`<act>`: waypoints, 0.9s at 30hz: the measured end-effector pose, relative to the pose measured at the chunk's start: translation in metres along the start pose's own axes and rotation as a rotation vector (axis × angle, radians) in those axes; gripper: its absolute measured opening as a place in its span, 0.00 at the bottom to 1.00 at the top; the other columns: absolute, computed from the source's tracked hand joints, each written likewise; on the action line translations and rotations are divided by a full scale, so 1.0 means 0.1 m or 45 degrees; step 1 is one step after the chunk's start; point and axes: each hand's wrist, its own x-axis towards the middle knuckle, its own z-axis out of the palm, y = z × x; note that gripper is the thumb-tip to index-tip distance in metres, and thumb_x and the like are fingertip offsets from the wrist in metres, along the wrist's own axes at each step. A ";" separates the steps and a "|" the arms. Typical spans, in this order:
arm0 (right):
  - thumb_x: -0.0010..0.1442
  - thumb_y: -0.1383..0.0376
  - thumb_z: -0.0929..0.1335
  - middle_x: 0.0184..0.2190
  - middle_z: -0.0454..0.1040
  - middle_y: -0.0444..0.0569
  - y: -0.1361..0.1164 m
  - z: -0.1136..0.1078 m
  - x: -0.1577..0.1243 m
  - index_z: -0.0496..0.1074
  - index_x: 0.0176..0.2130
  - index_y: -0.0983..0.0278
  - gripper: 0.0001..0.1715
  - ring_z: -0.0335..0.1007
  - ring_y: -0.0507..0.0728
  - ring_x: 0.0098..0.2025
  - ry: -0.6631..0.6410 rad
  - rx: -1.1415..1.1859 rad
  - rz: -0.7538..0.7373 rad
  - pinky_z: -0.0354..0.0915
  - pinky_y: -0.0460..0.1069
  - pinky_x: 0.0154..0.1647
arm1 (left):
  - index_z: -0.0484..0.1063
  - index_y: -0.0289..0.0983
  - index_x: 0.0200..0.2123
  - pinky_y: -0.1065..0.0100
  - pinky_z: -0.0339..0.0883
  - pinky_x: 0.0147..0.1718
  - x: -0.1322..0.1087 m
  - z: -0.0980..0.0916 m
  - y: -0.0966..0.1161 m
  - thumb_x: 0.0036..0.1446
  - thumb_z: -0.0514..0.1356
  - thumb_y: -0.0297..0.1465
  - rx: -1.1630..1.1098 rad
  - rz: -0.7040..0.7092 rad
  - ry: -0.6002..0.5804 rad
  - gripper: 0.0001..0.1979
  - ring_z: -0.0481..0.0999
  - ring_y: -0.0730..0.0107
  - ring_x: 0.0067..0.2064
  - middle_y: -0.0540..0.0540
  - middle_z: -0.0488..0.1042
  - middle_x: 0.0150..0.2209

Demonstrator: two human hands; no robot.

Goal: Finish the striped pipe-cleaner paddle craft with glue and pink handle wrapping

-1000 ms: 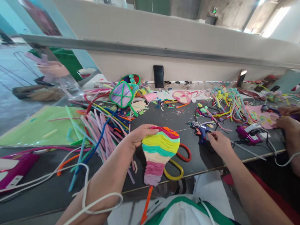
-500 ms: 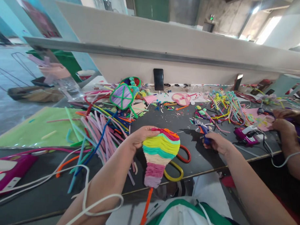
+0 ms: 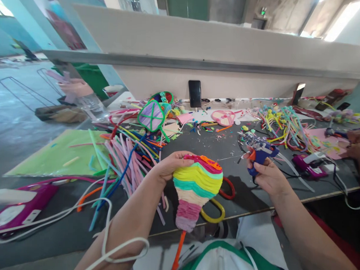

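My left hand (image 3: 176, 163) pinches the upper left edge of a striped pipe-cleaner piece (image 3: 197, 185), shaped like a light bulb with an orange stem hanging down. Its bands run red, orange, mint, yellow, teal, cream, pink and mauve. In my right hand (image 3: 267, 175) is a blue glue gun (image 3: 261, 155), its orange-tipped nozzle pointing left. A thin glue strand stretches from the nozzle toward the piece. Partly behind the piece lie scissors with one red handle loop (image 3: 227, 188) and one yellow handle loop (image 3: 214, 211).
Pipe cleaners (image 3: 128, 159) lie heaped left of centre, beside a green sheet (image 3: 59, 152). A magenta power strip (image 3: 26, 210) with white cable sits at left, another power strip (image 3: 310, 165) at right. A phone (image 3: 195, 94) leans on the partition. Another person's hand (image 3: 358, 143) is at far right.
My right hand has raised the glue gun and turned it, so its body now shows more fully. A glue strand shows between nozzle and piece. The view has shifted slightly.
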 end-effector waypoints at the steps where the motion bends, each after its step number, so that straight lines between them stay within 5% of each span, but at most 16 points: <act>1: 0.46 0.67 0.75 0.40 0.77 0.45 0.00 0.00 -0.01 0.77 0.38 0.59 0.16 0.67 0.49 0.33 -0.016 -0.041 0.000 0.65 0.45 0.37 | 0.76 0.31 0.39 0.65 0.73 0.38 0.00 0.00 0.00 0.44 0.69 0.26 -0.005 0.004 0.004 0.15 0.80 0.61 0.35 0.40 0.81 0.35; 10: 0.46 0.59 0.76 0.36 0.78 0.49 0.01 -0.02 -0.17 0.78 0.37 0.60 0.16 0.70 0.56 0.35 -0.101 -0.394 0.098 0.65 0.50 0.35 | 0.76 0.33 0.38 0.67 0.73 0.37 0.00 -0.01 0.00 0.44 0.69 0.26 0.009 0.001 -0.027 0.15 0.80 0.64 0.34 0.43 0.80 0.34; 14: 0.46 0.58 0.76 0.38 0.79 0.52 -0.06 0.04 -0.28 0.78 0.37 0.61 0.17 0.64 0.51 0.24 -0.065 -0.529 0.156 0.62 0.48 0.24 | 0.76 0.33 0.37 0.68 0.72 0.34 -0.01 -0.01 0.01 0.43 0.70 0.26 -0.008 0.029 -0.024 0.14 0.80 0.65 0.31 0.43 0.80 0.32; 18: 0.45 0.58 0.76 0.36 0.79 0.51 -0.08 0.14 -0.34 0.77 0.36 0.62 0.18 0.62 0.50 0.23 0.020 -0.573 0.150 0.61 0.47 0.22 | 0.76 0.34 0.35 0.68 0.72 0.32 -0.03 -0.04 -0.01 0.39 0.72 0.28 -0.052 0.055 0.002 0.17 0.79 0.64 0.30 0.45 0.80 0.30; 24: 0.48 0.55 0.75 0.33 0.78 0.50 0.00 0.31 -0.32 0.77 0.36 0.64 0.18 0.63 0.50 0.22 0.006 -0.525 0.117 0.63 0.46 0.22 | 0.70 0.35 0.30 0.72 0.68 0.25 -0.02 -0.16 -0.01 0.36 0.72 0.45 -0.056 0.317 0.159 0.23 0.74 0.72 0.23 0.50 0.74 0.22; 27: 0.48 0.54 0.74 0.32 0.78 0.50 0.00 0.48 -0.32 0.77 0.35 0.62 0.17 0.69 0.53 0.25 0.003 -0.594 0.125 0.66 0.47 0.23 | 0.64 0.38 0.27 0.73 0.57 0.16 0.09 -0.21 0.04 0.51 0.51 0.60 0.126 0.366 0.347 0.29 0.59 0.79 0.13 0.56 0.59 0.13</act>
